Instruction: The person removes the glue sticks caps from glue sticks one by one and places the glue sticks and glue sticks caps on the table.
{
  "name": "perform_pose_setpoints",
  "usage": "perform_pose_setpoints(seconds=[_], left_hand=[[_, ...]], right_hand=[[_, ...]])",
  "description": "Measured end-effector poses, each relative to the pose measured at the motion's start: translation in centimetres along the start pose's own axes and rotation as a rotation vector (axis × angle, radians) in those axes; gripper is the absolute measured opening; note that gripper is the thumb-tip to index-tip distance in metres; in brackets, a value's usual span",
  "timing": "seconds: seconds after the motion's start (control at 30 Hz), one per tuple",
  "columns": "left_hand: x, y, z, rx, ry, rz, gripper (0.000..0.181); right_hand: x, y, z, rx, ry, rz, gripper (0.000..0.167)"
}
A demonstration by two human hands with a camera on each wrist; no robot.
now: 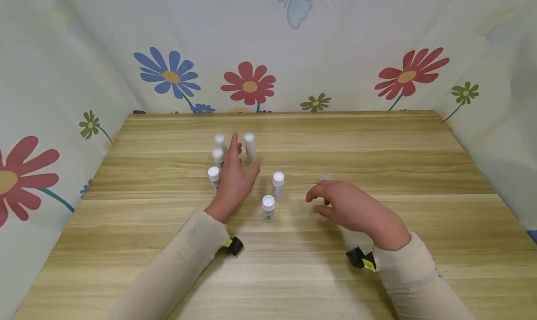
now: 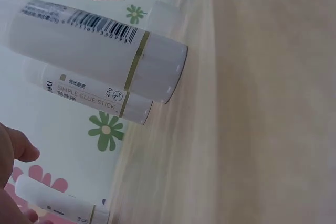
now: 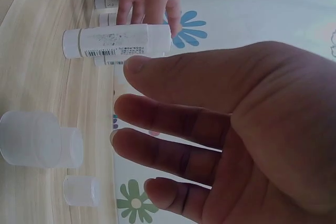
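White glue sticks stand upright on the table. My left hand [image 1: 236, 177], index finger extended, is between a column of three glue sticks [image 1: 214, 173] on its left and one glue stick [image 1: 250, 148] by its fingertips; I see no grip on any. A label reading "SIMPLE GLUE STICK" shows on one glue stick [image 2: 86, 92] in the left wrist view. Two more, a farther glue stick [image 1: 278, 185] and a nearer glue stick [image 1: 268, 209], stand between the hands. My right hand [image 3: 252, 124] has loosely bent fingers with nothing between them, near translucent pieces [image 3: 31, 139] partly hidden in the head view.
A smaller translucent, cap-like piece [image 3: 81, 191] is on the table in the right wrist view. The wood-grain table [image 1: 293, 273] ends at a flowered curtain [image 1: 344, 45] at the back and sides. Dark cameras, one the left wrist camera [image 1: 235, 246], are worn at both wrists.
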State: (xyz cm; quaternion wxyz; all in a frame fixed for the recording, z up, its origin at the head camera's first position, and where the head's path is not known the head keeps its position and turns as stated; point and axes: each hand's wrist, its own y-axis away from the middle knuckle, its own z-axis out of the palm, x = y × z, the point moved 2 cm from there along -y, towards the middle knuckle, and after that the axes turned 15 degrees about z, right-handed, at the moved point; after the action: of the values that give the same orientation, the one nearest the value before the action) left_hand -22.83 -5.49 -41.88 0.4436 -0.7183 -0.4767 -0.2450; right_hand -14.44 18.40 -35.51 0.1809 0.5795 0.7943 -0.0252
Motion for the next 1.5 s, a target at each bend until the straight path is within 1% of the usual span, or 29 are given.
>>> perform_pose_setpoints(seconds=[0.1, 0.2, 0.33, 0.43, 0.5, 0.6, 0.73, 0.97, 1.1, 1.2, 1.33, 1.4, 1.5], left_hand=[[-0.2, -0.6, 0.4, 0.003, -0.009, -0.005, 0.087], [-0.6, -1.4, 0.9, 0.002, 0.0, -0.015, 0.084], [-1.3, -2.1, 1.3, -0.005, 0.035, -0.069, 0.074], [-1.9, -2.5, 1.5, 0.005, 0.054, -0.114, 0.066], [-2.2, -2.6, 1.7, 0.022, 0.062, -0.126, 0.06], [-2.5, -2.8, 1.7, 0.051, 0.081, -0.127, 0.05], [-2.7, -2.9, 1.8, 0.062, 0.114, -0.117, 0.039], [-2.8, -2.9, 2.0, 0.049, 0.142, -0.114, 0.038], [-2.4, -2.8, 1.8, 0.034, 0.139, -0.093, 0.039], [-1.9, -2.7, 1.5, 0.02, 0.136, -0.072, 0.039], [-0.8, -2.3, 0.9, -0.001, 0.128, -0.037, 0.04], [0.1, -2.2, 0.5, -0.008, 0.127, 0.009, 0.041], [1.8, -2.0, -0.5, -0.015, 0.123, 0.122, 0.041]], right_hand=[[0.0, 0.0, -0.1, -0.009, -0.008, 0.004, 0.019], [0.0, 0.1, -0.1, -0.017, -0.012, 0.007, 0.019], [0.0, 0.2, 0.1, -0.009, -0.002, -0.007, 0.019], [0.1, 0.1, 0.2, -0.005, 0.009, -0.014, 0.019], [0.1, 0.1, 0.3, -0.011, 0.014, -0.011, 0.019], [0.1, 0.1, 0.3, -0.025, 0.022, -0.004, 0.02], [0.1, 0.0, 0.4, -0.037, 0.03, 0.003, 0.019], [0.1, 0.0, 0.6, -0.035, 0.025, 0.002, 0.019], [0.1, 0.1, 0.6, -0.025, 0.023, -0.003, 0.019], [0.0, 0.2, 0.4, -0.014, 0.013, 0.009, 0.019], [-0.1, 0.2, 0.1, 0.042, -0.011, 0.019, 0.022], [-0.1, 0.2, -0.1, 0.102, -0.026, 0.006, 0.023], [-0.2, 0.2, -0.4, 0.227, -0.069, -0.028, 0.025]])
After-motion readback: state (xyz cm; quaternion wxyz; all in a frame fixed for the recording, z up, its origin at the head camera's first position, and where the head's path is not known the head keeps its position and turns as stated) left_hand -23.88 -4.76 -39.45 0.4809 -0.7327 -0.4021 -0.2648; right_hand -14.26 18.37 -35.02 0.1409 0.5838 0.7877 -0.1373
